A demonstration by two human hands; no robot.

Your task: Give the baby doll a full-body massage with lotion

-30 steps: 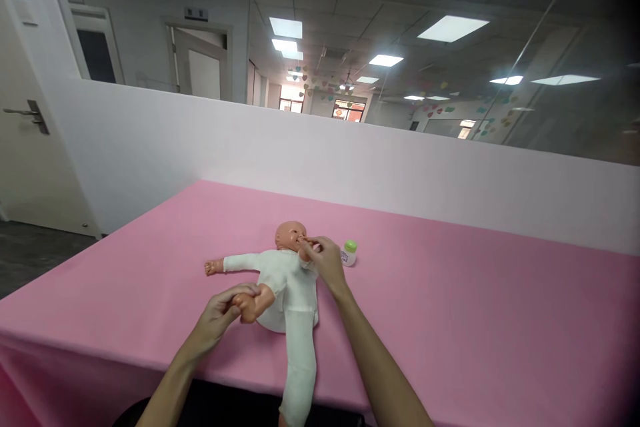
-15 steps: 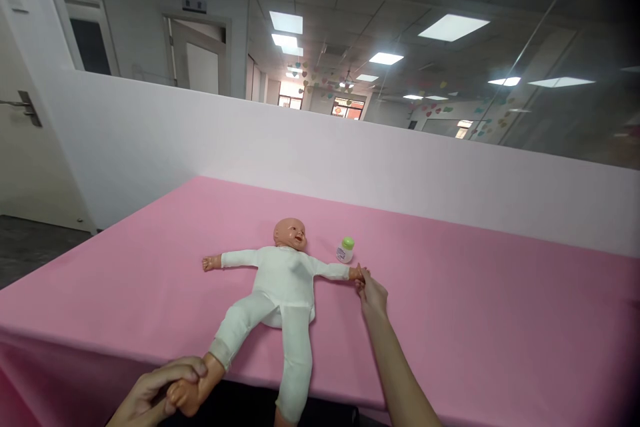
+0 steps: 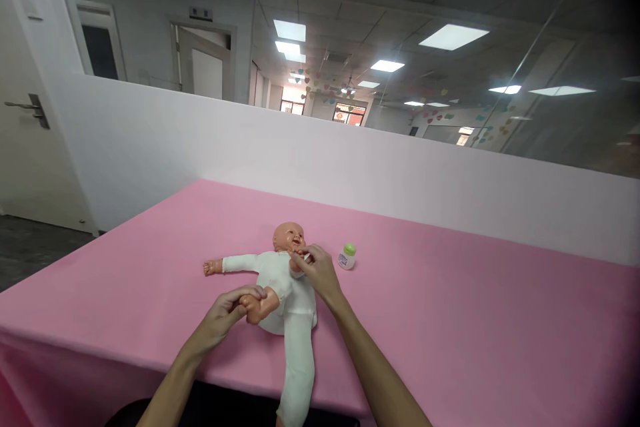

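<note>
A baby doll (image 3: 301, 297) in a white cloth suit lies on its back on the pink-covered table (image 3: 450, 320), head toward the far side. My left hand (image 3: 223, 313) is closed around the doll's foot (image 3: 257, 307), with that leg bent up over its belly. Over the doll's chest, my right hand (image 3: 317, 270) grips the doll's hand (image 3: 298, 261), the arm folded inward. The other doll arm (image 3: 240, 263) stretches out flat to the left. Its other leg (image 3: 299, 367) extends straight toward me, the foot cut off by the table edge and frame.
A small jar with a green lid (image 3: 347, 256) stands just right of the doll's head. Behind the table runs a low white wall (image 3: 400, 173) with glass above it. A door (image 3: 35, 147) is at the left.
My left hand has pushed the doll's leg up, bending it over the belly. My right hand has brought the doll's outstretched arm inward across its chest.
</note>
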